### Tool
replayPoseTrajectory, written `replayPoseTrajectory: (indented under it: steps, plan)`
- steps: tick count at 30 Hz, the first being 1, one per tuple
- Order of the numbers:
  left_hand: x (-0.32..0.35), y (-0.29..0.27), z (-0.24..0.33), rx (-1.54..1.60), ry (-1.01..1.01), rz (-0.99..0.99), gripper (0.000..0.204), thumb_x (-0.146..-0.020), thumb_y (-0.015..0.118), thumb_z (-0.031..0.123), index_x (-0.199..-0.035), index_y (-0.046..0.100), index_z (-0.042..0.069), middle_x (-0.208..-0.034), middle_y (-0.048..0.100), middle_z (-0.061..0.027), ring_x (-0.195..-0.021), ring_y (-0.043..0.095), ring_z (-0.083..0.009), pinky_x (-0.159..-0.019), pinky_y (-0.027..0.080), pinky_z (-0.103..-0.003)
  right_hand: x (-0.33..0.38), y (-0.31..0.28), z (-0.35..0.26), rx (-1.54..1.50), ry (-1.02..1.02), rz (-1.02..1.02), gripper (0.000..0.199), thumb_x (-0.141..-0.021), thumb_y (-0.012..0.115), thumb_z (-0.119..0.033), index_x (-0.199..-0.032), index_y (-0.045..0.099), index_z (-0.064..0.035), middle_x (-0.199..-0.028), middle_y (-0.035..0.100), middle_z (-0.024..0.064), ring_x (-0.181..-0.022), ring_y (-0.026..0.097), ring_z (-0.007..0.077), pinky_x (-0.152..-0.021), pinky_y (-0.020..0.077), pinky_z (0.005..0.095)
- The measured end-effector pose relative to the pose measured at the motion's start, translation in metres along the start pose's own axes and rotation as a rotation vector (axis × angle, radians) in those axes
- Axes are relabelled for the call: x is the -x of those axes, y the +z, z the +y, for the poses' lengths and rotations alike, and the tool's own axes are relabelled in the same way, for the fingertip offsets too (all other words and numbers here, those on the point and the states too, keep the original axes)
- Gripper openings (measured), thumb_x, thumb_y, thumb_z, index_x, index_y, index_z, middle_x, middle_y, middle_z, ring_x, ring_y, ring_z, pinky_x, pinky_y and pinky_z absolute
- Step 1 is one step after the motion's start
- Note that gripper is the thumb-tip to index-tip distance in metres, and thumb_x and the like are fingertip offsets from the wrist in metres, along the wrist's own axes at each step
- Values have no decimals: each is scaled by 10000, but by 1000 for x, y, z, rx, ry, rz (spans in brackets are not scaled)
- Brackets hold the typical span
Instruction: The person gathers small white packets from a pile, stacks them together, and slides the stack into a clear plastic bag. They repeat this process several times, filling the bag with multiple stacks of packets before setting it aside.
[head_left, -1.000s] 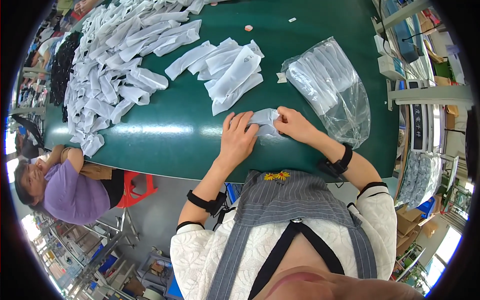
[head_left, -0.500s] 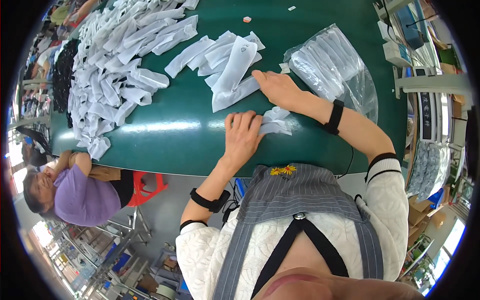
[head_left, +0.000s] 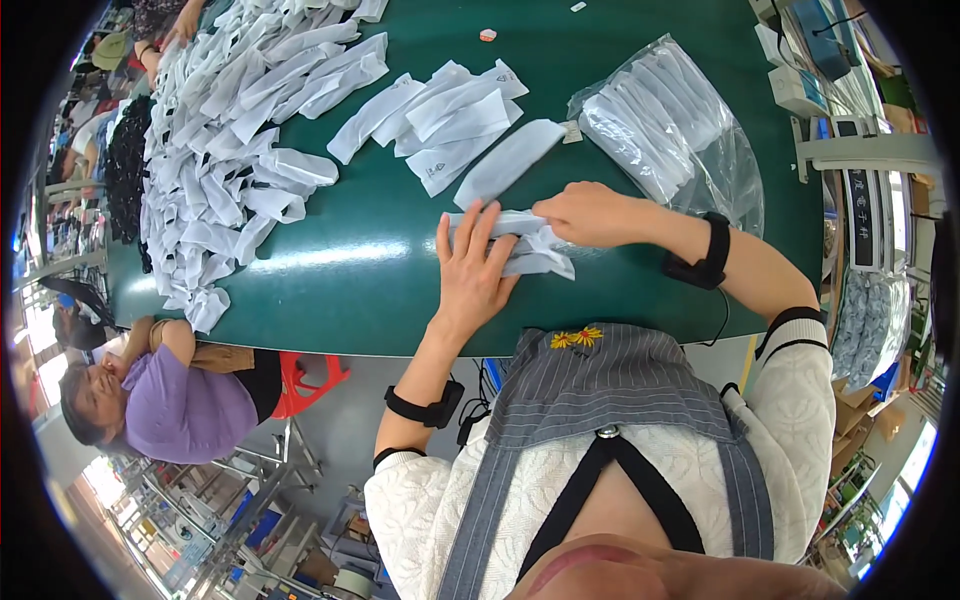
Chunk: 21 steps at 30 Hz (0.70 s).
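My left hand (head_left: 474, 262) lies with spread fingers over a small stack of slim white packets (head_left: 540, 264) near the front of the green table. My right hand (head_left: 592, 212) is closed, its thumb and fingers pinching the right end of the upper packet. Just beyond the hands, another filled white packet (head_left: 510, 162) lies slanted. Further off, several white packets (head_left: 455, 110) overlap in a loose fan, some bearing small dark print. What is inside the packets cannot be made out.
A large heap of white packets (head_left: 230, 110) covers the table's left side, beside black items (head_left: 127, 165). A clear plastic bag (head_left: 665, 120) of stacked packets lies right. A person in purple (head_left: 190, 400) sits at lower left. Another person's hand (head_left: 187, 20) reaches the heap.
My right hand has drawn back toward my left hand and now grips a packet there. The packet atop the fan has left its place, and one lies slanted nearer the bag.
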<state>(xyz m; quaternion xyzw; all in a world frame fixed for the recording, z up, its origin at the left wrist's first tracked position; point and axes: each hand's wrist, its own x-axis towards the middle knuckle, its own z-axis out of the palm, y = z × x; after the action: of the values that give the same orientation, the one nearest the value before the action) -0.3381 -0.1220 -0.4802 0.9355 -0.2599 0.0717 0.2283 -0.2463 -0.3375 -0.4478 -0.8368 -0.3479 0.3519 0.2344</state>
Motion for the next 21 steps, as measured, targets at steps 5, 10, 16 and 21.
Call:
replayPoseTrajectory:
  steps: [5, 10, 16, 21]
  plan:
    - [2, 9, -6, 14, -22, -12, 493, -671, 791, 185, -1101, 587, 56, -1290, 516, -129, -1198, 476, -315, -1050, 283, -511, -4, -2, 6, 141, 4, -42, 136, -851, 532, -119, -944, 579, -32, -861, 653, 161, -815, 649, 376, -700, 520, 469]
    - [-13, 18, 2, 61, -78, 29, 543, -684, 806, 251, -1137, 574, 61, -1227, 539, -119, -1091, 502, -308, -989, 321, -477, -52, -9, -17, 357, -343, 561, 212, -806, 627, -112, -1009, 591, -64, -1032, 572, 84, -896, 636, 270, -660, 551, 398]
    - [-9, 24, 3, 54, -61, 65, 704, -673, 815, 370, -1216, 537, 19, -1191, 555, -118, -1048, 512, -305, -946, 336, -455, -86, -17, -18, 358, -319, 595, 264, -743, 650, -91, -994, 592, -32, -1036, 587, 142, -855, 647, 315, -664, 544, 428]
    - [0, 19, 9, 10, -109, 19, 754, -681, 806, 415, -1248, 524, 4, -1164, 556, -123, -1050, 512, -306, -953, 337, -461, -21, -53, -5, -606, -8, 724, 106, -900, 573, -97, -970, 534, -28, -915, 630, 91, -791, 682, 207, -664, 541, 332]
